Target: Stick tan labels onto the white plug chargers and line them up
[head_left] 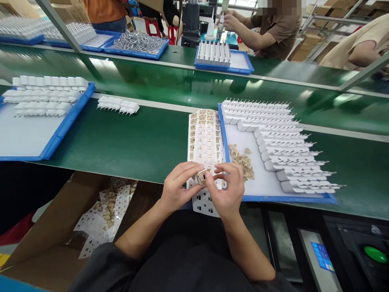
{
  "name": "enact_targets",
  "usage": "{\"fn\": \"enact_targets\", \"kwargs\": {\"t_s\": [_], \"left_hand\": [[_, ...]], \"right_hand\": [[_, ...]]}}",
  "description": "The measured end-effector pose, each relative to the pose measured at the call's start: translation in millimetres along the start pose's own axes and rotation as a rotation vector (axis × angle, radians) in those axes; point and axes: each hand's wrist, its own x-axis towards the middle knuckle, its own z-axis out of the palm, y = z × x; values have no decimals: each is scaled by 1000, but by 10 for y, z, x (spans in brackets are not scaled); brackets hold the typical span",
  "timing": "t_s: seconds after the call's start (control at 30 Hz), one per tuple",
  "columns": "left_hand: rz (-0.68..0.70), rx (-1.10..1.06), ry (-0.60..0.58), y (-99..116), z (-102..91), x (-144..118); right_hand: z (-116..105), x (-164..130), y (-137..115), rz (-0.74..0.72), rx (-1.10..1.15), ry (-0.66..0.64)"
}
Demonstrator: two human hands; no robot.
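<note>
At bench [136, 146] edge — my left hand [176, 186] and right hand [226, 188] both pinching one white plug casing [201, 177] — label sheet [204, 142] beneath.

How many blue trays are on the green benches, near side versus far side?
Near-side blue trays: 2, the second at far left.
Far-side blue trays: 4, three of them at upper left.
Total: 6

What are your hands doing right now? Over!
Left hand and right hand both pinching one small white plug piece. Label sheet lies just beyond, beside the blue tray. Nothing blocking.
</note>
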Motion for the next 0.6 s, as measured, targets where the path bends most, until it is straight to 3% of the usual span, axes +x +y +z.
{"fn": "enact_targets", "kwargs": {"t_s": [0.17, 0.27, 0.43, 0.6], "left_hand": [[64, 48, 69, 18, 37, -6], [100, 82, 81, 10, 73, -18], [132, 112, 91, -16, 105, -40], [98, 82, 75, -25, 77, -49]], "right_hand": [[5, 43, 45, 305, 498, -259], [52, 23, 35, 402, 695, -278], [109, -8, 9, 474, 762, -215], [67, 25, 84, 389, 682, -246]]}}
